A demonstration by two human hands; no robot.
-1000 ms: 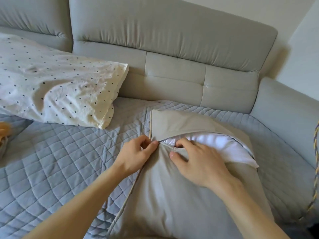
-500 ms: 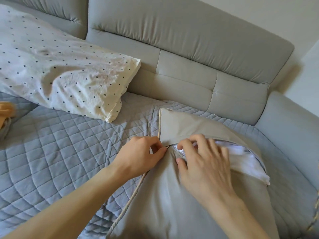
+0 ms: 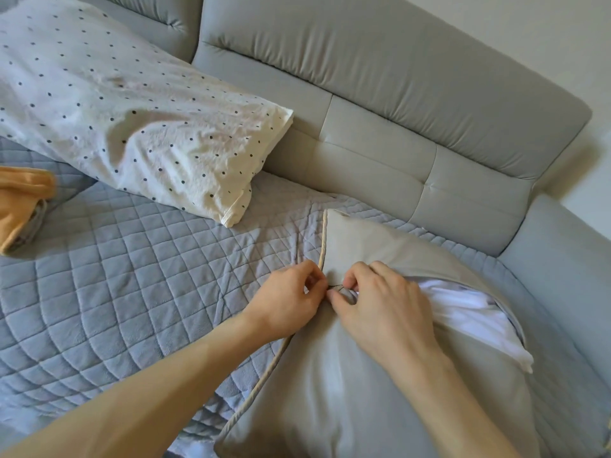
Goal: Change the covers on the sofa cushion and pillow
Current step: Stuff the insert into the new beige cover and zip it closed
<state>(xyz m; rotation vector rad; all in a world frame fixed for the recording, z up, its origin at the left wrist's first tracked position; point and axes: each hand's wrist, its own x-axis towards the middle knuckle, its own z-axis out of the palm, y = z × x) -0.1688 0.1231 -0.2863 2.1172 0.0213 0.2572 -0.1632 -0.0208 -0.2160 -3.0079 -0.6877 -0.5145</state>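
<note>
Beige cushion cover (image 3: 330,391) lies on the quilted blue throw (image 3: 115,276) at the sofa's right end, its opening agape with the white insert (image 3: 469,312) exposed. Left hand (image 3: 291,299) pinches the cover's piped edge at the opening's near end. Right hand (image 3: 380,312), just beside it, pinches the cover fabric there between thumb and forefinger; whether it holds a zip pull cannot be told. Dotted pillow (image 3: 132,127) rests against the backrest (image 3: 396,77), well apart.
</note>
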